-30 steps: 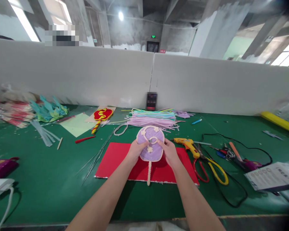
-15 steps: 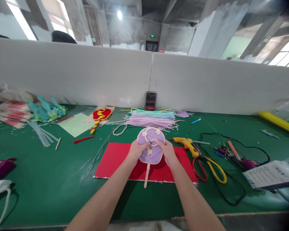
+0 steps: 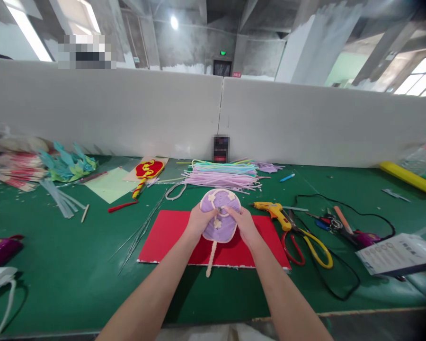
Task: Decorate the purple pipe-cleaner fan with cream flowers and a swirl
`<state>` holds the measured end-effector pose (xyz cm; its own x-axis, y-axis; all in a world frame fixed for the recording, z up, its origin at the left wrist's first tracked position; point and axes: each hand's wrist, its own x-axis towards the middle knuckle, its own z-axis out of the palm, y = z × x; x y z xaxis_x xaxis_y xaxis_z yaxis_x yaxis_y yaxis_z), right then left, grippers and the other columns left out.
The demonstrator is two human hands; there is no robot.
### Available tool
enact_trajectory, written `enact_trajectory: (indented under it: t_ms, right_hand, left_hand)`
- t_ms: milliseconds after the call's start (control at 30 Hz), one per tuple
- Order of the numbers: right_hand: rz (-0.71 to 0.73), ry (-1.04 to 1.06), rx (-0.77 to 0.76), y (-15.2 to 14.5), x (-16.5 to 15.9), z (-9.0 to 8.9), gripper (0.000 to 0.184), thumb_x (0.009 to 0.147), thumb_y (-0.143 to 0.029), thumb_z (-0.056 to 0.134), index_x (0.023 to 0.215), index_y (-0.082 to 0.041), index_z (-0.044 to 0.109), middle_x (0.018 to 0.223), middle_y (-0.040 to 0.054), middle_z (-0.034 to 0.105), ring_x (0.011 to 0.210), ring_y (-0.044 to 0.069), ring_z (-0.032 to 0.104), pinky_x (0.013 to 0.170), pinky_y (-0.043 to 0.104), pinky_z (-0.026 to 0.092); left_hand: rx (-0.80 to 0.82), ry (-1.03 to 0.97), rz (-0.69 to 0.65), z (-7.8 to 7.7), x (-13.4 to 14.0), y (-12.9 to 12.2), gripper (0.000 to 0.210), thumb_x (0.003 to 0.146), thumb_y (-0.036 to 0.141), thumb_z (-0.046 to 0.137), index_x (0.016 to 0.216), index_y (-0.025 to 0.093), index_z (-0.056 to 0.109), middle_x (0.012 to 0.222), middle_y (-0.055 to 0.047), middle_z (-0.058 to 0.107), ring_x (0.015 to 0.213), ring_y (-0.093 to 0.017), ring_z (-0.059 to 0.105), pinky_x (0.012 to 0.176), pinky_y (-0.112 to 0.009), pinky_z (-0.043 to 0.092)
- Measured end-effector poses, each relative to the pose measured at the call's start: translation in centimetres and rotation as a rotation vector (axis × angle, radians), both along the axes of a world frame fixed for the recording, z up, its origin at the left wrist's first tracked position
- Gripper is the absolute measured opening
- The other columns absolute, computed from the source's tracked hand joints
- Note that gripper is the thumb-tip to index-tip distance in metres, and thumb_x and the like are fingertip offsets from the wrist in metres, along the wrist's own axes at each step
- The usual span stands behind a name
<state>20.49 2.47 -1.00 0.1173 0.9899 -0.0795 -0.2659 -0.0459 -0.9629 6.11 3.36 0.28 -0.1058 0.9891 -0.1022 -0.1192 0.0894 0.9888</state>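
Between my two hands is a purple hand fan (image 3: 218, 232) with a cream rim, cream flowers and a twisted cream handle that points down toward me. My left hand (image 3: 199, 220) grips its left edge, thumb laid across the front. On the opposite edge my right hand (image 3: 246, 222) holds it the same way, its thumb near the middle. Both thumbs press close to a curved cream strip on the face; the fingers behind are hidden. Beneath the fan lies a red board (image 3: 163, 237) on the green table (image 3: 74, 293).
Behind the board lies a pile of pipe cleaners (image 3: 223, 177). A yellow glue gun (image 3: 275, 211) and scissors (image 3: 317, 251) lie to the right, with a black cable around them. At left are thin wires (image 3: 140, 234) and a red-and-yellow fan (image 3: 147, 171). A white partition (image 3: 128, 113) stands behind.
The fan has tilted slightly, its handle end swinging a little left. My right thumb has shifted a bit toward the left thumb. Both hands keep their hold.
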Motion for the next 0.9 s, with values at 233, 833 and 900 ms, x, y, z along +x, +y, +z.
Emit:
enact_trajectory:
  t_ms: [233, 833, 900]
  right_hand:
    - [-0.015, 0.036, 0.0, 0.5, 0.1, -0.4, 0.039, 0.06, -0.043, 0.07, 0.087, -0.015, 0.068, 0.086, 0.0051, 0.072, 0.081, 0.024, 0.065, 0.074, 0.035, 0.049]
    - [0.179, 0.032, -0.03, -0.7, 0.8, 1.3, 0.032, 0.06, -0.035, 0.072, 0.084, -0.015, 0.067, 0.081, 0.0057, 0.071, 0.073, 0.022, 0.065, 0.068, 0.032, 0.05]
    - [0.225, 0.007, -0.038, -0.9, 1.0, 1.6, 0.032, 0.058, -0.033, 0.073, 0.084, -0.014, 0.068, 0.08, 0.0056, 0.071, 0.071, 0.022, 0.065, 0.066, 0.031, 0.05]
  left_hand:
    - [0.02, -0.049, 0.049, -0.1, 0.3, 0.0, 0.043, 0.048, 0.023, 0.078, 0.088, 0.014, 0.065, 0.086, -0.006, 0.07, 0.08, -0.021, 0.063, 0.071, -0.028, 0.048]
    - [-0.116, -0.27, -0.149, 1.4, -1.5, 0.3, 0.04, 0.061, 0.035, 0.072, 0.094, 0.015, 0.065, 0.086, -0.007, 0.07, 0.07, -0.018, 0.064, 0.065, -0.026, 0.05]
    - [-0.129, -0.232, -0.199, 1.5, -1.7, 0.2, 0.043, 0.054, 0.028, 0.076, 0.093, 0.013, 0.066, 0.083, -0.007, 0.07, 0.068, -0.018, 0.064, 0.064, -0.026, 0.049]
